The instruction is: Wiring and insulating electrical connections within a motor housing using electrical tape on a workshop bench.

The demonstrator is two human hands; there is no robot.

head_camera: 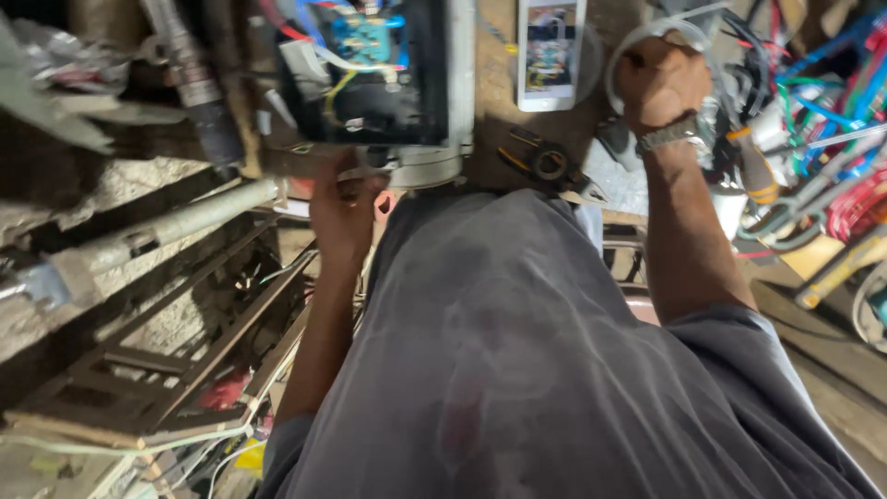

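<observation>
- The left hand [344, 205] is at the near edge of the tabletop [499, 88], touching the bottom of an open electrical box [374, 74] with a dark inside and blue, yellow and red wires.
- The fingers of that hand curl under the box's pale lower rim; whether the grip is clenched on the rim or on something small there cannot be told, since the fingertips are hidden.
- The right hand [658, 81] is raised well to the right, closed into a fist around a loop of white cable [637, 42] that arcs over the knuckles. A metal wristwatch [673, 134] sits just below it.
- The box lies far and slightly right of the left hand, directly above it in the view, with its long side running away from the person. The left hand is plainly the nearer one to it; the right hand is well apart, with a white phone [551, 51] lying flat on the tabletop between the box and that fist.
- The white cable's loop lies above and to the left of the right fist, and its free run goes off to the right into a tangle of coloured wires [822, 111].
- Near the tabletop's edge, between the two arms, lie dark pliers [547, 164].
- At the left, a grey pipe [176, 222] slants across a rough wall, and a dark metal frame [185, 351] lies lower down.
</observation>
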